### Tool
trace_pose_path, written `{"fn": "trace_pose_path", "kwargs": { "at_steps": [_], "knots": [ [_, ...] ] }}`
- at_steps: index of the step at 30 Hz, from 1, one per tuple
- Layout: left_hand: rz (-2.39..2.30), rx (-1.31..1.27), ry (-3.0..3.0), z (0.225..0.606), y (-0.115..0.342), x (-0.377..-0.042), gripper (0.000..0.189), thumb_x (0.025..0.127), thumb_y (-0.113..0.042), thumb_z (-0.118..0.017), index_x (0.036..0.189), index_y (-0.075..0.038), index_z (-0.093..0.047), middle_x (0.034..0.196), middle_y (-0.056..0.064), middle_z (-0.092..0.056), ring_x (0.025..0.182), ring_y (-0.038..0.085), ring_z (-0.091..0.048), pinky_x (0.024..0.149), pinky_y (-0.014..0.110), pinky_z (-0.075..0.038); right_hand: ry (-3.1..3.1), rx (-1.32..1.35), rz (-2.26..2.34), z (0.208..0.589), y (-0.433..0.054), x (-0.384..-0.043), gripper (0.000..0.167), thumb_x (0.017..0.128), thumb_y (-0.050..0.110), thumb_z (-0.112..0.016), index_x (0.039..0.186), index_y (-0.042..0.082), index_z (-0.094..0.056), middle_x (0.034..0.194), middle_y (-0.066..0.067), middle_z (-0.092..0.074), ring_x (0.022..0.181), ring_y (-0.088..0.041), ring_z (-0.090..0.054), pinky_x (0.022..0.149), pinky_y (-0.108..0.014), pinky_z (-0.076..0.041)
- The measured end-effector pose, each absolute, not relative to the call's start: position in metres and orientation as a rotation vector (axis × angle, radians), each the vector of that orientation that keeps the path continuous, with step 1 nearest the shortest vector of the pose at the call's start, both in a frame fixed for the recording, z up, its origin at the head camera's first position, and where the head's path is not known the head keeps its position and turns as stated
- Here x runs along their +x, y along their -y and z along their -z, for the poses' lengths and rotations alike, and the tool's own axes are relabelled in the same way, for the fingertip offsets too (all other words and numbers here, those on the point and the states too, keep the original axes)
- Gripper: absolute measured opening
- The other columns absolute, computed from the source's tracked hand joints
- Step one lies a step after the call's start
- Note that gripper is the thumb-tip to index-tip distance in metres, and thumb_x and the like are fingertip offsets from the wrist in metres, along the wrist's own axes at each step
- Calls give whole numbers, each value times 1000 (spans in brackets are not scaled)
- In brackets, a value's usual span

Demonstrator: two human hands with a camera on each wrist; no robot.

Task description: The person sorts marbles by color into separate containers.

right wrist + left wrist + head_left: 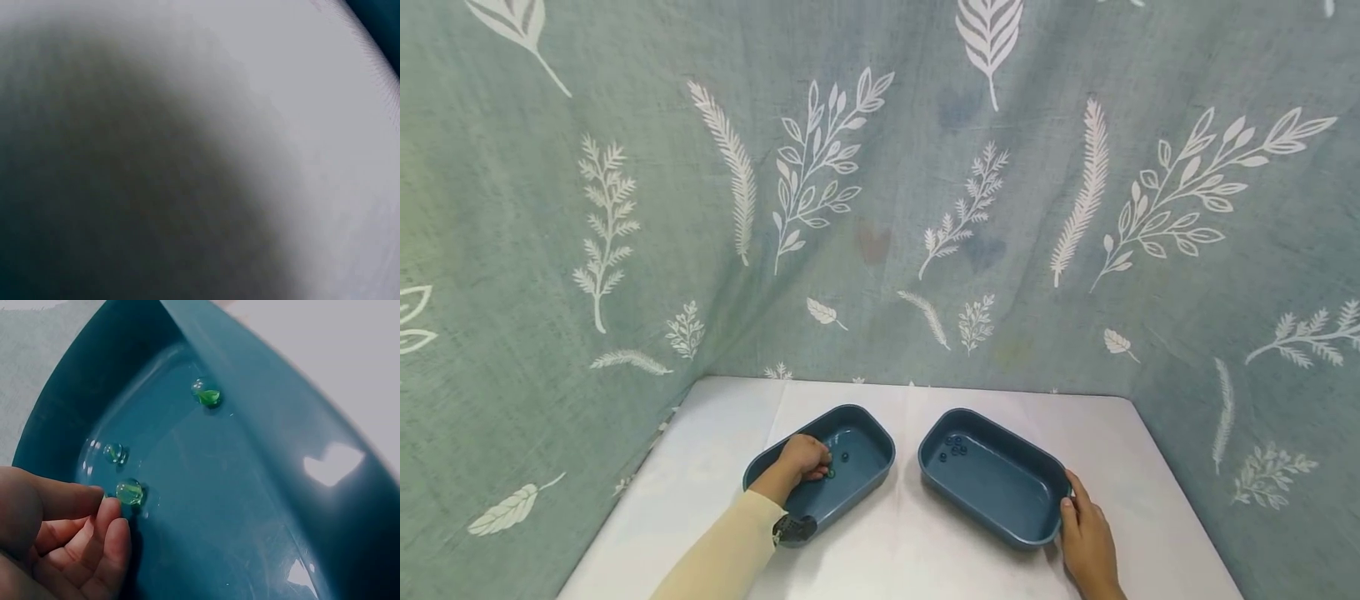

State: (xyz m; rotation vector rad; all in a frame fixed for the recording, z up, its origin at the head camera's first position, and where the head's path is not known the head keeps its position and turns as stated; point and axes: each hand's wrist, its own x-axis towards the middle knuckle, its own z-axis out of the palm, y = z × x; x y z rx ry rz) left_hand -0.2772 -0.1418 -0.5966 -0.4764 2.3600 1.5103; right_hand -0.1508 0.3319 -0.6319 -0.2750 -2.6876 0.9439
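My left hand (805,457) reaches down into the left blue tray (880,429). In the left wrist view its thumb and fingertips come together beside a green-streaked glass marble (130,492); whether something small is between them is hidden. A second clear marble (114,453) lies just beyond, and a third with a green swirl (206,390) sits farther off by the tray wall. My right hand (1088,537) grips the near right end of the right blue tray (992,518). Several marbles (956,446) lie at the far left of that tray.
Both trays stand on a white-covered table (906,542), angled apart with a gap between them. Green cloth (880,333) with white leaf prints hangs behind and at the sides. The right wrist view is mostly blurred, with a tray edge (384,25) in its corner.
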Motion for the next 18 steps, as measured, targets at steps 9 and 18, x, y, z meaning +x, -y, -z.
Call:
{"fn": "trace_pose_path", "kwargs": {
  "at_steps": [9,18],
  "knots": [
    [-1511,-470,-2389,598,138,-278,5,87,4,-62,88,4,-67,71,9,-62,56,15,-62,53,28,-58,2732,-292,-945,627,-336,-150,48,108,33,-29,152,15,-31,133,-29,-52,114,-48,-51,92,-67,-40],
    [-1530,-449,-2372,603,136,-283,5,86,4,-63,83,2,-66,70,9,-63,56,16,-63,53,29,-58,2696,-252,-915,627,-339,-151,48,108,32,-30,151,14,-33,129,-30,-54,110,-48,-54,87,-67,-42]
  ]
}}
